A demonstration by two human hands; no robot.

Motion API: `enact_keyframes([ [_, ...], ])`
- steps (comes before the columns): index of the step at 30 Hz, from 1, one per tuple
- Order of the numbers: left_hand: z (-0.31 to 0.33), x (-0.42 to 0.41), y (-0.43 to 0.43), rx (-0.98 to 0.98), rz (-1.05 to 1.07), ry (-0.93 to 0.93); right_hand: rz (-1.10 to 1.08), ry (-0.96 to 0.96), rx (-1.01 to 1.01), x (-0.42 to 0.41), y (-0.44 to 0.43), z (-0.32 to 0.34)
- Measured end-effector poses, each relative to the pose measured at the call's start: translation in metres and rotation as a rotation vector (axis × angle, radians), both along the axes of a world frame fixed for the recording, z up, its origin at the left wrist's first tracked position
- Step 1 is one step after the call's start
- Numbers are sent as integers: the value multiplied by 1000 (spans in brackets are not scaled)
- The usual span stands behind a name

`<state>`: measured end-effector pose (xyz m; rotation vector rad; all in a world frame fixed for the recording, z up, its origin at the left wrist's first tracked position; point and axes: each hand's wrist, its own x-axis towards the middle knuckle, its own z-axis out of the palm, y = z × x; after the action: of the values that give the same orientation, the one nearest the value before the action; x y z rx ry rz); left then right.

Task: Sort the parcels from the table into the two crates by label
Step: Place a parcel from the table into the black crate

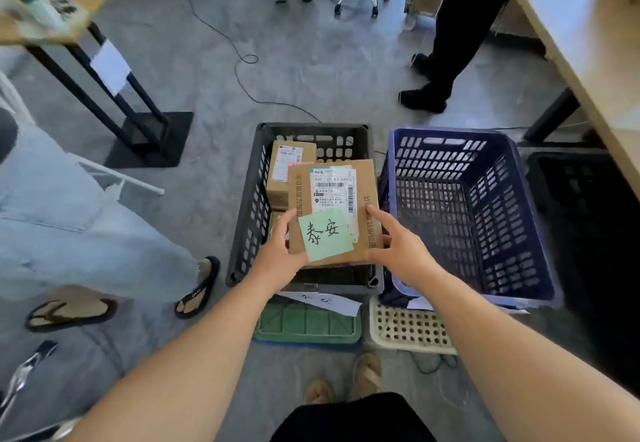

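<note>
Both hands hold the same parcel (367, 178) at its near end. The left hand (277, 251) has its fingers curled round the near-left corner with the thumb lying up the left edge. The right hand (398, 247) clasps the near-right edge, fingers spread along the side. The box runs away from the grip, its long axis going near to far with a slight lean to the right, so most of it lies beyond the fingers. A green note (325, 233) with handwritten characters sits on the near half of its top, and a printed shipping label (332, 188) lies just beyond that. The parcel is over the black crate (242, 219), about level with the rim. Whether it already rests on what lies beneath, I cannot tell. Its far-left corner overlaps a smaller parcel (289, 171) lying toward the far left of that crate. Its right edge is close to the wall shared with the blue crate (540, 233), which stands just to the right. I judge that the drop is straight down rather than sideways, with the right hand nearer that dividing wall and needing to clear it. A paper slip (325, 303) lies at the near end of the black crate, its writing too blurred to check against the note.
</note>
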<state>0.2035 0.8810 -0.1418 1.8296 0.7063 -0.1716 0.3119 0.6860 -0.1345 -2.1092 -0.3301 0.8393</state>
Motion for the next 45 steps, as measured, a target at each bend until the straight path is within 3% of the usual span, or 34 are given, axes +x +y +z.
enact_keyframes([
  [14,-80,7,68,32,25,270,98,160,-113,9,77,-83],
  [25,-151,16,107,71,-45,392,112,161,-223,-1,132,-158],
  [35,-176,41,95,362,-298,763,120,168,-270,-3,162,-201],
  [39,-176,37,91,374,-362,714,187,174,-299,1,162,-195],
  [45,-135,33,100,324,-186,398,270,16,-392,8,146,-152],
])
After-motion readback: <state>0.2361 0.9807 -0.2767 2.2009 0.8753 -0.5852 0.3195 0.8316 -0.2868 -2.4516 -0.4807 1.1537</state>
